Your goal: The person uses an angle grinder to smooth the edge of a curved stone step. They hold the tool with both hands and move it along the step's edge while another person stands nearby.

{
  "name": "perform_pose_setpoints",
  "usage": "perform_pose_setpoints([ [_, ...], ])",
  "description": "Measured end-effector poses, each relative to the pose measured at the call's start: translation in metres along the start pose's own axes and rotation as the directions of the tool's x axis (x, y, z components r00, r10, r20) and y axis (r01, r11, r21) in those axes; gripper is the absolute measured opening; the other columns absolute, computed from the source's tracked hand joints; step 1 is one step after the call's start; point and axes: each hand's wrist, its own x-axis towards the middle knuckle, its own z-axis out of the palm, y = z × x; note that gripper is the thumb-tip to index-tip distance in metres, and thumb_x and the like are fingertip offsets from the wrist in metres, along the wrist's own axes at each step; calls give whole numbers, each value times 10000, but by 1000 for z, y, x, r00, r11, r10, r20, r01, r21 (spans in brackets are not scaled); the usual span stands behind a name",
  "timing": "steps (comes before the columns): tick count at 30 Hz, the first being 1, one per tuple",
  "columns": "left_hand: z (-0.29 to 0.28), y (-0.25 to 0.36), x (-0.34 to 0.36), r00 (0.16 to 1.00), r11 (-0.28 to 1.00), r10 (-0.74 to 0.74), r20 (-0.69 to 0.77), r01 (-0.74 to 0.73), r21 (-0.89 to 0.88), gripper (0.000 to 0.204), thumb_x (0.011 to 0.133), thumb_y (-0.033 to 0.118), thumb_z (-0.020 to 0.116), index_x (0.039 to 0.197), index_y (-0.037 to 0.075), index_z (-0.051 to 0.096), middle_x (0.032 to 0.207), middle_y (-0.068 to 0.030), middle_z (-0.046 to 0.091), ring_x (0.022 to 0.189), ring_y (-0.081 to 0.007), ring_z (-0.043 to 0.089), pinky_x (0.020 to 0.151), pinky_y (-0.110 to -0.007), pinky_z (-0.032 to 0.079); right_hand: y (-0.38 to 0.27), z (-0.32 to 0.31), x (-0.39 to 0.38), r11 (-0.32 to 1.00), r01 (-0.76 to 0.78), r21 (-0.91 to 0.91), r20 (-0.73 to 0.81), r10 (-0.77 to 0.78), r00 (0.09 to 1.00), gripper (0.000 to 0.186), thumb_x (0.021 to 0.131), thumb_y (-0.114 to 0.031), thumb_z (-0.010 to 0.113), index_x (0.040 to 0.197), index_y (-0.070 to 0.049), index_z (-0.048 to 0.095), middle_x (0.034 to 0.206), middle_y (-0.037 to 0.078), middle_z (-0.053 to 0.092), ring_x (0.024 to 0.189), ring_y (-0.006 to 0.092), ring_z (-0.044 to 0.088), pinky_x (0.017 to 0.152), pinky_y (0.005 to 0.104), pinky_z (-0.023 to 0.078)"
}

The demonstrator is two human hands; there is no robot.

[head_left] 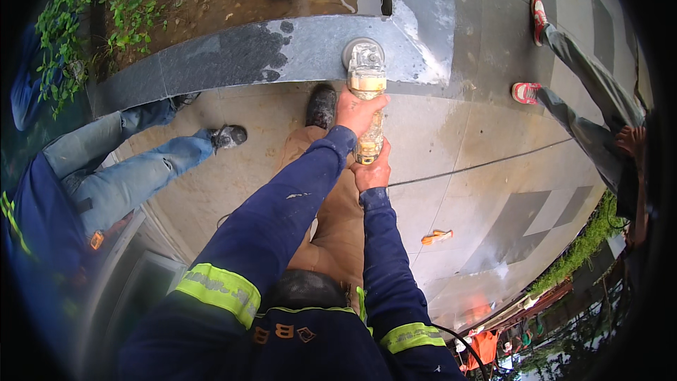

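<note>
R hand [374, 171] closed round rear of grinder [368, 83], L hand [357, 111] wrapped nr its head; disc [348, 55] at part-wet stone ledge [310, 42], contact unclear. Poss. kick twd boot [321, 109] if disc snags ledge's front edge or grip slackens; wet patches = skid risk.

Identified as outdoor work site by planted soil bed [194, 10], stone curb [211, 56], paving [437, 134], power grinder [368, 86] and reflective sleeve bands [220, 293].

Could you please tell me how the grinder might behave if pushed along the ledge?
The grinder probably feels hefty, since the left hand and right hand both grip it. Its hard-looking casing should stay stiff, and it may slide easily where the ledge looks wet.
</note>
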Motion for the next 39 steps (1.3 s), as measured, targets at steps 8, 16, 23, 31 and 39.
perform_pose_setpoints([
  [8, 4, -35, -26, 998, 996, -26, -54, 21, -84, 382, 732, 146, 815, 1035, 1, 634, 951, -75, 693, 807, -154, 655, 733, -309, 534, 19, -11, -22, 999, -4, -49, 46, 6, 999, 853, 645, -15, 708, 1392, -137, 316, 1028, 259, 663, 984, 451, 639, 855, 472, 513],
  [16, 8, -21, -4, 999, 999, 8, -48, -10, -46, 544, 685, 225, 839, 1082, -21, 562, 1005, -146, 683, 886, -214, 672, 799, -345, 535, 15, -7, 1, 1000, 27, -7, 21, -27, 999, 849, 641, -35, 722, 1390, -134, 334, 1037, 246, 662, 998, 436, 636, 869, 461, 508],
  [23, 18, -38, -18, 997, 998, -67, -34, 66, -8, 599, 654, 256, 851, 1091, -33, 561, 1005, -161, 682, 917, -238, 674, 827, -352, 528, 28, -18, -12, 1000, -22, -16, 17, 22, 1000, 870, 626, -24, 715, 1397, -126, 325, 1039, 259, 659, 1001, 444, 633, 873, 462, 504],
  [31, 21, -29, -15, 999, 998, -21, -46, 18, -52, 549, 666, 224, 848, 1069, -23, 569, 988, -141, 686, 878, -220, 674, 779, -350, 537, 20, -23, -6, 998, -50, -50, 29, 51, 998, 847, 633, -16, 712, 1382, -132, 334, 1033, 252, 663, 995, 437, 639, 867, 453, 508],
  [39, 42, -52, -26, 998, 998, -35, -48, 38, 49, 487, 696, 193, 836, 1062, -11, 586, 965, -102, 683, 846, -171, 655, 761, -326, 530, 35, -33, -19, 999, -46, 25, -33, 47, 998, 843, 639, -20, 712, 1385, -115, 332, 1036, 241, 664, 990, 421, 649, 858, 445, 510],
])
